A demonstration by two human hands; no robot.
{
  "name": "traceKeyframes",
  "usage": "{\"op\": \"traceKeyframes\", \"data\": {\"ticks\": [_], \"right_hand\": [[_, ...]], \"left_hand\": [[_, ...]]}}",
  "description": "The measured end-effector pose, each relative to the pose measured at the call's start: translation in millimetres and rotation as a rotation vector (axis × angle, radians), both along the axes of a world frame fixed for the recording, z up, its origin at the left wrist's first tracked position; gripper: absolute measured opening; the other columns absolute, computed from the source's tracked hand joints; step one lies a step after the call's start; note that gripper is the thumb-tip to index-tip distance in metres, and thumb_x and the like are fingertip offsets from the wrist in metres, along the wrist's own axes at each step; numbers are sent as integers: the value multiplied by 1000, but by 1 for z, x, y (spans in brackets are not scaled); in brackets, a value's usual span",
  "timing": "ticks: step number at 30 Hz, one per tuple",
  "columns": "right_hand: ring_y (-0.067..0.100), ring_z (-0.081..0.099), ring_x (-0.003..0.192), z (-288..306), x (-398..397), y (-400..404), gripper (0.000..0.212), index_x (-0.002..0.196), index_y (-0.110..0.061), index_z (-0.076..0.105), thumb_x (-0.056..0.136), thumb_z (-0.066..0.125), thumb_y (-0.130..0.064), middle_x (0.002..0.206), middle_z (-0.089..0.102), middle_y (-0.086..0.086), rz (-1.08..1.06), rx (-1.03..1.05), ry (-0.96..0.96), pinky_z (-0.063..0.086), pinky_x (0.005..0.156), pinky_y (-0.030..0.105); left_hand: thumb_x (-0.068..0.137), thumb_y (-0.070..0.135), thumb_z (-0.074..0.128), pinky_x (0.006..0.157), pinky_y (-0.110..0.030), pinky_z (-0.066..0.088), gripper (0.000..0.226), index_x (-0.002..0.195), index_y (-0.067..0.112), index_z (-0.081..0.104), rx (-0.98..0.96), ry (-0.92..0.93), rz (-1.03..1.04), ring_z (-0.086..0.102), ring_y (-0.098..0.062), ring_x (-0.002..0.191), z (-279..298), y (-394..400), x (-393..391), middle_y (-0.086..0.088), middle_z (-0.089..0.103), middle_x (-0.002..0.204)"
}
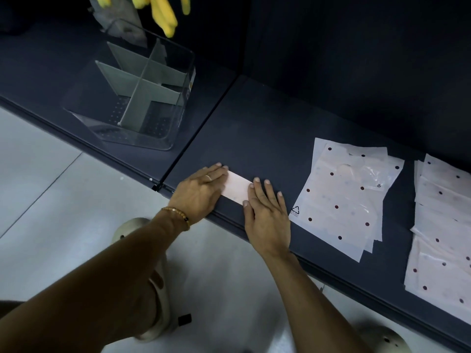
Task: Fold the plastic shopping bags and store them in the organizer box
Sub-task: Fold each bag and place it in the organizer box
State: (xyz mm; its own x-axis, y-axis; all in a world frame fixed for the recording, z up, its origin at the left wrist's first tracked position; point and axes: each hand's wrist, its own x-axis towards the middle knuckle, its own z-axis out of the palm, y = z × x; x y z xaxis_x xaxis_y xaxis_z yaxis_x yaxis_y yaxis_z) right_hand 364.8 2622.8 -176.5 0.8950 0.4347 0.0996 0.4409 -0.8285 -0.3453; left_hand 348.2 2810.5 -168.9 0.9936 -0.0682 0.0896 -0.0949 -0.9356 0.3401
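A folded pale pink plastic bag (235,187) lies as a narrow strip near the front edge of the dark shelf (267,138). My left hand (201,192) presses flat on its left end, fingers straight. My right hand (267,212) lies flat on its right end, fingers spread. A clear organizer box (163,138) with grey dividers (142,85) stands on the shelf to the upper left, apart from both hands. A flat stack of pink bags with dark dots (341,200) lies to the right of my right hand.
A second pile of dotted bags (441,225) lies at the far right of the shelf. Yellow items (163,14) hang above the organizer box. Below the shelf edge is a pale floor (51,200) with my feet in light shoes (158,296).
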Motion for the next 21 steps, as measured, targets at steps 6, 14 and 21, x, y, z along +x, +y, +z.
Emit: {"op": "traceKeyframes", "data": {"ticks": [6,14,21], "right_hand": [[25,34,141,0,0,0,41,136,-7,53,99,45,-23,148,44,3,9,7,20,25,115,44],[20,22,146,8,5,-1,42,142,-12,47,102,45,-23,152,36,0,39,17,149,8,118,35],[27,60,102,46,26,16,25,115,-9,67,95,53,-16,109,67,9,-64,270,304,48,89,42]], "left_hand": [[98,32,46,102,-40,43,38,127,12,58,-92,54,246,48,-26,125,15,29,7,-6,57,132],[89,24,58,95,-37,36,22,111,21,59,14,311,101,43,-24,116,30,-18,49,-6,52,122],[85,9,67,70,-24,48,6,87,12,62,-491,378,108,59,-17,82,54,-1,36,1,61,83]]}}
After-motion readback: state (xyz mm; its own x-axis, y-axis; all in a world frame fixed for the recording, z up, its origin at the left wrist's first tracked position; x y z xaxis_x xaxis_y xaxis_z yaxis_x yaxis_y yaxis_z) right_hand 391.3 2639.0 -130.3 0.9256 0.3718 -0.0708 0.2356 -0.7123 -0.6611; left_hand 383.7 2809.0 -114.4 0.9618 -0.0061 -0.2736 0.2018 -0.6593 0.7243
